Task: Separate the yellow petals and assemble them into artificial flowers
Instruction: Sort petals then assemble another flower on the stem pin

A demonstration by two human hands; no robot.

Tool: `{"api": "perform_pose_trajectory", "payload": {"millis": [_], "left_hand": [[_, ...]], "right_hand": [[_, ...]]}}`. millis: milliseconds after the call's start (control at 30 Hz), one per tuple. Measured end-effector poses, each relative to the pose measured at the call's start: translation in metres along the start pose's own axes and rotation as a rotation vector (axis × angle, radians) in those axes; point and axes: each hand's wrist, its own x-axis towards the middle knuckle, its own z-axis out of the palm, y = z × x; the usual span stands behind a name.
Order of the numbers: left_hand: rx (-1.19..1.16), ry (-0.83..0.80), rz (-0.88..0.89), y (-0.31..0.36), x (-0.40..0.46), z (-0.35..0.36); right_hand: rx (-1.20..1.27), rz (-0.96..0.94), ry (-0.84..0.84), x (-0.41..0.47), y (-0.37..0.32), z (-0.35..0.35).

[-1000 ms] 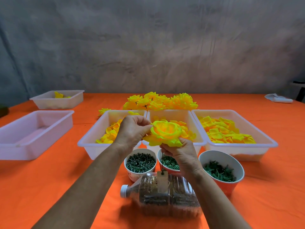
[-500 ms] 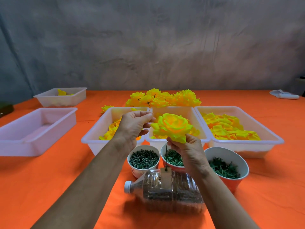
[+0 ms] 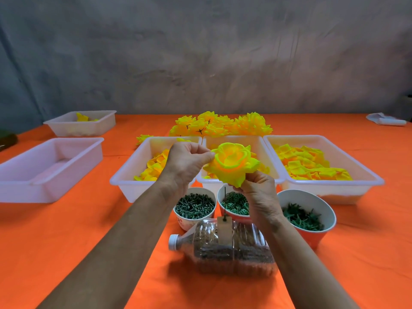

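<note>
Head view shows the half-built flower (image 3: 234, 165) raised above the middle tray (image 3: 265, 150), its cup opening up and toward the far side. The right hand (image 3: 256, 192) grips it from beneath. The left hand (image 3: 187, 163), just left of it at bloom height, pinches the outer petal edge, wrist level, forearm reaching in from near-left.

Orange table (image 3: 66, 241): 5 trays (image 3: 51, 172), 3 cups (image 3: 312, 237), bottle (image 3: 223, 250), flowers (image 3: 220, 124).
</note>
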Motion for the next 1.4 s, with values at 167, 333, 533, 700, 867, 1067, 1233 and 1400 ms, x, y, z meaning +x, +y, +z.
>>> {"api": "perform_pose_trajectory", "payload": {"millis": [167,333,533,700,867,1067,1233,1400], "left_hand": [[0.084,0.072,0.058,-0.003,0.002,0.001],[0.188,0.119,0.09,-0.007,0.007,0.001],[0.321,0.187,0.112,-0.008,0.007,0.004],[0.021,0.088,-0.059,-0.007,0.003,-0.001],[-0.019,-0.11,-0.249,-0.006,0.0,-0.003],[0.119,0.003,-0.068,-0.008,0.002,-0.001],[0.171,0.07,0.067,-0.009,0.0,0.003],[0.009,-0.052,-0.174,-0.009,-0.003,0.001]], "right_hand": [[-0.036,0.004,-0.028,-0.001,-0.001,0.0],[-0.085,0.0,-0.03,0.001,-0.002,0.002],[-0.077,0.003,-0.033,0.0,0.0,0.002],[-0.014,-0.001,-0.001,-0.001,0.002,-0.003],[-0.046,-0.033,0.053,0.002,0.004,-0.005],[-0.103,-0.046,0.015,0.0,0.007,-0.006],[-0.085,-0.046,0.014,0.0,0.005,-0.005],[-0.003,-0.014,0.089,0.003,0.005,-0.01]]}}
